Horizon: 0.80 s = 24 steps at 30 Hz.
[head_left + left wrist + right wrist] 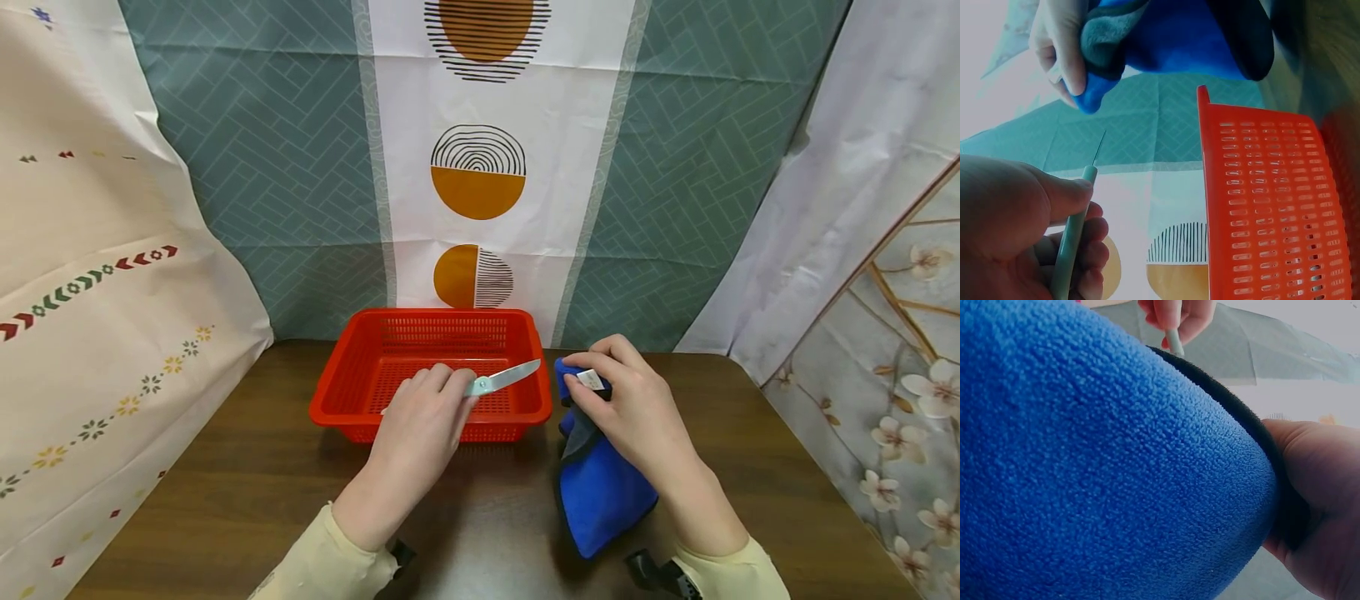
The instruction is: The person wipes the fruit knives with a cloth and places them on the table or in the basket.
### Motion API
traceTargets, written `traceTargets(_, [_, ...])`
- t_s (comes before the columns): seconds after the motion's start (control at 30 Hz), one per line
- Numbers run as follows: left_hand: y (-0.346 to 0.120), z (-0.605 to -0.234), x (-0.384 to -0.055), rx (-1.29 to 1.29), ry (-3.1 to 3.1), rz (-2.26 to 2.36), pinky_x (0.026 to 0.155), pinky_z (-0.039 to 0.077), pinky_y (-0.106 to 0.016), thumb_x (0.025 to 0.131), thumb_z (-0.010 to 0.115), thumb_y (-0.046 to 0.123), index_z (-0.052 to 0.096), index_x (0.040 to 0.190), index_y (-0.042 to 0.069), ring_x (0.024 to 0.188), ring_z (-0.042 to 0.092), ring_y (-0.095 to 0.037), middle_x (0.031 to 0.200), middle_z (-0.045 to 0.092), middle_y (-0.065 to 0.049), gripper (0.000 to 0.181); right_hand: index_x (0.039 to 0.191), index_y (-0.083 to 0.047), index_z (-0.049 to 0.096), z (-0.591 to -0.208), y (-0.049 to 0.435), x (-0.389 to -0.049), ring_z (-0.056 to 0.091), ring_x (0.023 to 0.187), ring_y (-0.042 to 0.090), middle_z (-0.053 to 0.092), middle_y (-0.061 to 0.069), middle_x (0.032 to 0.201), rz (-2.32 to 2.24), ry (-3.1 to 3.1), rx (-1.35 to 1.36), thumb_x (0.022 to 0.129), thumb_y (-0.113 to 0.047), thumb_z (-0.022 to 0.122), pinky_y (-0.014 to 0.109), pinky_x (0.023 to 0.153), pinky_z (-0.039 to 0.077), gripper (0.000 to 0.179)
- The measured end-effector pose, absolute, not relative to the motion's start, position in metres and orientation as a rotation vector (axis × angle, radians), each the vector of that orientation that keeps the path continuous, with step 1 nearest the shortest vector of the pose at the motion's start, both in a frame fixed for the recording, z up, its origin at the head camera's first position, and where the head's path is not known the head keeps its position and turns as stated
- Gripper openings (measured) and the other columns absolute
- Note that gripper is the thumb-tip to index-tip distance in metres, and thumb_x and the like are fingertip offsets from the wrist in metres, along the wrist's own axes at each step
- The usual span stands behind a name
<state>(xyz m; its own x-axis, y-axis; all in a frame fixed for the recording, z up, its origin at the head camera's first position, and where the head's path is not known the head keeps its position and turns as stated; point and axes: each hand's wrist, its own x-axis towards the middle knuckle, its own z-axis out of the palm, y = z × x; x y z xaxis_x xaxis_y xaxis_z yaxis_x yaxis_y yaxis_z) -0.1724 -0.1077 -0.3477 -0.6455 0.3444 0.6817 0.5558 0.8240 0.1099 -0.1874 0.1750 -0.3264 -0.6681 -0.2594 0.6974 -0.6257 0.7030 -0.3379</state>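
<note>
My left hand (420, 425) grips the pale green handle of a folding knife (513, 377), its blade out and pointing right over the red basket. The left wrist view shows the handle (1072, 240) lying along the curled fingers, with the thumb on it and the blade seen edge-on. To the right of the basket, my right hand (637, 408) pinches the bunched top of a blue cloth (603, 496) with a grey reverse, dark edging and a white label. The cloth's lower part hangs down and fills much of the right wrist view. Blade and cloth are apart.
The red plastic basket (442, 314) with slotted walls stands on the brown wooden table (247, 492), behind the left hand. A patterned curtain (300, 167) hangs behind the table, and printed fabric covers both sides.
</note>
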Motion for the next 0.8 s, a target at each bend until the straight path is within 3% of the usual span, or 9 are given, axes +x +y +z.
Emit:
traceTargets(0.27, [-0.110,-0.348,-0.170,-0.642,-2.352,-0.412,0.069,0.049,-0.035,0.094,0.089,0.011,0.071,0.119,0.010,0.076,0.054,-0.019,0.092,0.064,-0.002,0.031,0.117,-0.013,0.084,-0.326,0.151,-0.190,0.060,0.086,0.009,0.062,-0.003,0.108,0.809,-2.260,0.762,0.094,-0.009,0.088,0.026,0.062,0.054,0.023])
traceTargets(0.53, [-0.106,-0.348,-0.167,-0.644,-2.339,-0.383,0.069,0.051,-0.033,0.093,0.092,0.016,0.073,0.123,0.009,0.078,0.058,-0.019,0.096,0.067,-0.004,0.036,0.116,-0.011,0.084,-0.328,0.134,-0.189,0.066,0.085,0.010,0.064,0.000,0.109,0.813,-2.219,0.854,0.091,-0.007,0.091,0.029,0.069,0.061,0.026])
traceTargets(0.8, [-0.103,-0.348,-0.164,-0.665,-2.345,-0.365,0.070,0.054,-0.034,0.093,0.091,0.016,0.073,0.126,0.009,0.081,0.063,-0.022,0.100,0.070,-0.005,0.039,0.115,-0.011,0.084,-0.333,0.123,-0.187,0.062,0.080,0.010,0.064,0.000,0.107,0.806,-2.197,0.896,0.091,-0.009,0.091,0.026,0.065,0.057,0.025])
